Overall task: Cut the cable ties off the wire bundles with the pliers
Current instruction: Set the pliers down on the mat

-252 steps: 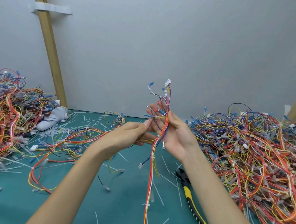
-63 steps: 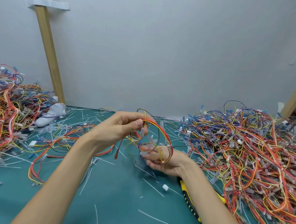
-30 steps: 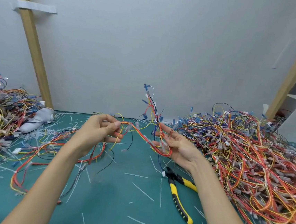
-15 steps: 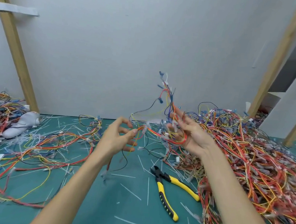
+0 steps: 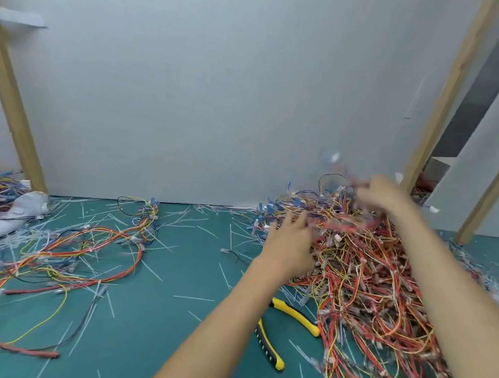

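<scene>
my right hand (image 5: 377, 193), raised over the far crest of the big wire pile (image 5: 384, 293), motion-blurred; whether its fingers pinch a strand or are merely curled i cannot tell, though a smear of red wire sits just beside them. my left hand (image 5: 290, 243), at the pile's near-left edge, fingers spread and reaching into the tangle, palm away from me; it seems to grasp nothing, but blur leaves that uncertain.

outward from the hands: the pile lies ahead and to my right, its mass running from the back wall toward me along my right forearm. the bundles in it appear to be the ones with ties yet to cut — small pale ties show along the strands, too blurred to count.

the pliers (image 5: 277, 334), yellow-and-black handles, lie flat on the green mat (image 5: 144, 316) below and behind my left hand, partly hidden under my left forearm, handles splayed and pointing toward me and to my right, jaw end hidden. they touch neither hand; the left forearm crosses over them, so the left hand is the nearer, yet the right handle ends just beside the pile under my right arm.

judgement: the step in hand is picking a fresh bundle; the tool must be fetched by drawing a hand back toward me

to my left — loose wires (image 5: 62, 250) and cut tie scraps (image 5: 149, 270) strewn on the mat
</scene>
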